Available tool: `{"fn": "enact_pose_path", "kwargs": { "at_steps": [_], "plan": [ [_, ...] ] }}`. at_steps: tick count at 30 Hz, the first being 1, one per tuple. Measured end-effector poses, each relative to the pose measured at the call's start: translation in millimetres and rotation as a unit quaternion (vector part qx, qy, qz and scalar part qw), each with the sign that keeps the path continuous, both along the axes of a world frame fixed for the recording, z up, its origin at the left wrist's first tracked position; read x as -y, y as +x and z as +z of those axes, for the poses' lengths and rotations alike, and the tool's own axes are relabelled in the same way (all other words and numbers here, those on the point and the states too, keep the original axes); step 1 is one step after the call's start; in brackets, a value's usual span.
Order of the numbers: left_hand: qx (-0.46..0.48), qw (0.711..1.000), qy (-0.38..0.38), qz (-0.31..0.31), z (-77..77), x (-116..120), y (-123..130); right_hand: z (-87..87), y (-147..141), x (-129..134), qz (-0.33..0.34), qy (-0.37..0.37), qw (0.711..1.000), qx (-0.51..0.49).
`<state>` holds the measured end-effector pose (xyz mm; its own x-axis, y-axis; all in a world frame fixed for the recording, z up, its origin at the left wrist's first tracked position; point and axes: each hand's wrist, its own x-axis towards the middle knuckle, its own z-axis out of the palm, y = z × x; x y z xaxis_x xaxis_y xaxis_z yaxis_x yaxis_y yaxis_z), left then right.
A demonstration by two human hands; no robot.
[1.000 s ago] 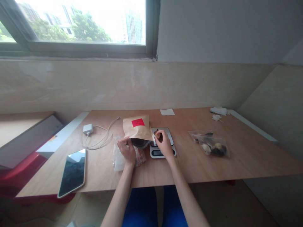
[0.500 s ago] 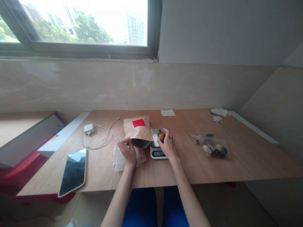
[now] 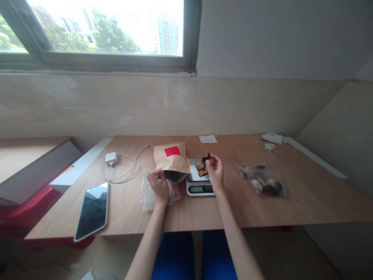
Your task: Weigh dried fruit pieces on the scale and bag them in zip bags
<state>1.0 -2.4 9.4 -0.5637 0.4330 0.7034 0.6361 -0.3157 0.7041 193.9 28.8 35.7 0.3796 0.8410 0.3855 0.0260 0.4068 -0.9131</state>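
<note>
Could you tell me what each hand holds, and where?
The right hand pinches a dark dried piece at its edge; the left hand grips the kraft bag low down.

Bright window (image 3: 101, 31) w/ trees (image 3: 113, 37) & bldgs (image 3: 167, 37) outside, scuffed beige wall (image 3: 175, 105) below, wood desk (image 3: 305, 206) in front.

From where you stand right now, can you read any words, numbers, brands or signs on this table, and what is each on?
Red label on the kraft paper bag: dark marks, too small to read.
Display on the digital kitchen scale: digits too blurred to read.
Clear plastic bag under the left hand: red print, too blurred to read.
No other readable text shows.
</note>
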Motion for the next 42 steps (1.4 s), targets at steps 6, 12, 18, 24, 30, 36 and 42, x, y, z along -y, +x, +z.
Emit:
{"fn": "enact_pose_path", "kwargs": {
  "at_steps": [6, 12, 18, 24, 30, 36, 42],
  "plan": [
    [0.0, 1.0, 0.003, -0.004, 0.6, 0, 1, -20.3, 25, -23, -0.024, -0.065, 0.997, 0.033],
    [0.003, 1.0, -0.001, -0.004, -0.1, -1, 0, -34.0, 30, -26, -0.039, -0.101, 0.987, 0.122],
    [0.001, 1.0, 0.002, -0.001, 1.3, -1, 0, -30.5, 30, -17, -0.06, -0.059, 0.987, 0.139],
    [0.008, 1.0, -0.003, -0.003, 1.4, 0, 0, -36.6, 40, 6, -0.208, -0.049, 0.971, 0.11],
    [0.001, 1.0, -0.001, -0.001, -0.5, -1, -1, -36.9, 33, 25, -0.145, -0.058, 0.984, 0.083],
    [-0.008, 1.0, 0.007, 0.006, -1.1, -1, -2, -34.8, 25, 30, -0.093, -0.017, 0.992, 0.079],
    [0.002, 1.0, -0.003, 0.004, -0.8, -1, -2, -33.2, 27, 30, -0.157, 0.002, 0.966, 0.208]
  ]
}}
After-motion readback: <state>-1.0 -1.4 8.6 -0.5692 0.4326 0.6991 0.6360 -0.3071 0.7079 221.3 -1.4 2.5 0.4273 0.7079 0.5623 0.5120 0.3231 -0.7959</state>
